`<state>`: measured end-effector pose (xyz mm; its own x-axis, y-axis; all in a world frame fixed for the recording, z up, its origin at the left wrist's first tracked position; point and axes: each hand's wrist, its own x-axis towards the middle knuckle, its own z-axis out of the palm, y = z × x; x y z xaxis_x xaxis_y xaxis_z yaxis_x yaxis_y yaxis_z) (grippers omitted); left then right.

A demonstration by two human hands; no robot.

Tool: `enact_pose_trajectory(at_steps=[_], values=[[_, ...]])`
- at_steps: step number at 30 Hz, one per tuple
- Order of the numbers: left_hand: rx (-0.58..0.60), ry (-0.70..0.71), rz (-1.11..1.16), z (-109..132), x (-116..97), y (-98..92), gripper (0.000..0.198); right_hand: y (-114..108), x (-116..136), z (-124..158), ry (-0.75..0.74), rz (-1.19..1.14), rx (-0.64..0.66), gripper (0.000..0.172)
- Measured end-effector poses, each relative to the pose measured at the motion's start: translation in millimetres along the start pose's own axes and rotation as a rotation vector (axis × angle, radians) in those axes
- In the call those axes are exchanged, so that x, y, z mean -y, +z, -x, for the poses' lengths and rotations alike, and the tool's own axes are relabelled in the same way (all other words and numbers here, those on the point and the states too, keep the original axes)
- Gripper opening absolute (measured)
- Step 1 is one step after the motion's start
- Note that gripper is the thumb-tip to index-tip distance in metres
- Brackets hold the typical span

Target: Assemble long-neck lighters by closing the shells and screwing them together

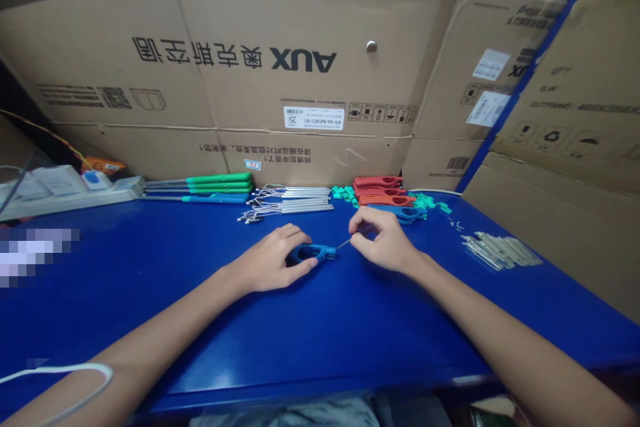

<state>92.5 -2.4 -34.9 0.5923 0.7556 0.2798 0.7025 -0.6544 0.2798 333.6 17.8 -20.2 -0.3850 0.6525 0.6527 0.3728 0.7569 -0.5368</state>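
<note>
Hiding part of a curved blue plastic handle [311, 253] beneath the left hand [270, 260]; concealing one end of a thin silver metal rod [344, 243] behind the right hand [383, 240]; blurring a pale pixelated patch [35, 257] beyond recognition; leaving small green plastic pieces [344, 193] too small to identify.

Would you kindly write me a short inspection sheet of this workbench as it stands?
Surface: blue workbench, front edge in view.
Job's things: blue plastic handle shell; thin metal wire.
Clutter: green-handled metal rods; bundled metal rods with fine wires; red plastic handle shells; small green plastic pieces; clear bag of metal parts.
Hands: left hand closed over the shell; right hand pinching the wire.
Cables: white cord at lower left; thin yellow wire at back left.
Surroundings: stacked AUX cardboard cartons; white power strip at back left.
</note>
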Motion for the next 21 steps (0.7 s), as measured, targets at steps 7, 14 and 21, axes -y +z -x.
enact_pose_trajectory(at_steps=[7,14,21], values=[[0.004,0.025,0.003,0,-2,-0.1,0.033,0,2,0,-0.031,0.035,0.016,0.010],[-0.080,-0.002,0.032,0,1,-2.8,0.035,0,1,0,-0.038,0.045,0.018,0.011],[-0.237,-0.061,0.080,2,11,-10.3,0.038,-2,-1,0,-0.036,0.045,0.008,0.010]])
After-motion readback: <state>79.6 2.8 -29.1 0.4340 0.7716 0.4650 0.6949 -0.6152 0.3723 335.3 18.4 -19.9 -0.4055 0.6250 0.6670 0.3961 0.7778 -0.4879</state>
